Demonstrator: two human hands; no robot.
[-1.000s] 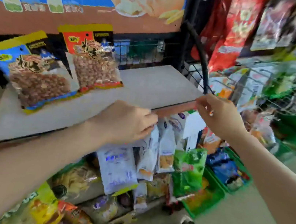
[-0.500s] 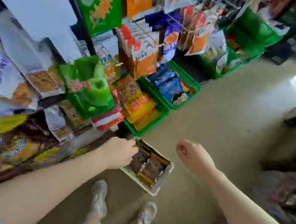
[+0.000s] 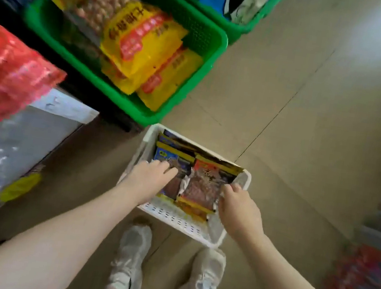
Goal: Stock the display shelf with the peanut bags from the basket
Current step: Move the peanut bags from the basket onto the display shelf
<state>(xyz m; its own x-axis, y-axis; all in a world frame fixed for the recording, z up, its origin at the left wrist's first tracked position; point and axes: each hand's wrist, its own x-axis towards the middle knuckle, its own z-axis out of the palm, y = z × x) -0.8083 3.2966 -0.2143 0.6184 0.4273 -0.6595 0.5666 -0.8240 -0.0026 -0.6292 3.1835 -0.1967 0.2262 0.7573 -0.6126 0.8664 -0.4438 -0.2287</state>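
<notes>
Left hand (image 3: 155,176): laid flat, fingers spread and fairly straight, on the blue peanut bag (image 3: 169,163); no curl around it is seen.
Right hand (image 3: 238,201): fingers bent at the right edge of the red peanut bag (image 3: 205,186); whether the edge is actually pinched cannot be told.
Peanut bags: lain side by side under the two hands, the blue one beneath the left, the red one just left of the right hand; more bags are stacked below them.
White basket (image 3: 173,218): set on the floor (image 3: 312,113) directly beneath both hands, its perforated near wall between the wrists.
Green crate (image 3: 125,107): placed beyond the left hand, touching or nearly touching the basket's far corner; yellow packets (image 3: 140,45) are held in it.
Second green crate (image 3: 232,24): further beyond, past the first.
Red packet (image 3: 7,75): seen blurred, well to the left of the left hand.
White shoes (image 3: 130,259): seen on the floor nearer than the hands, just behind the basket.
</notes>
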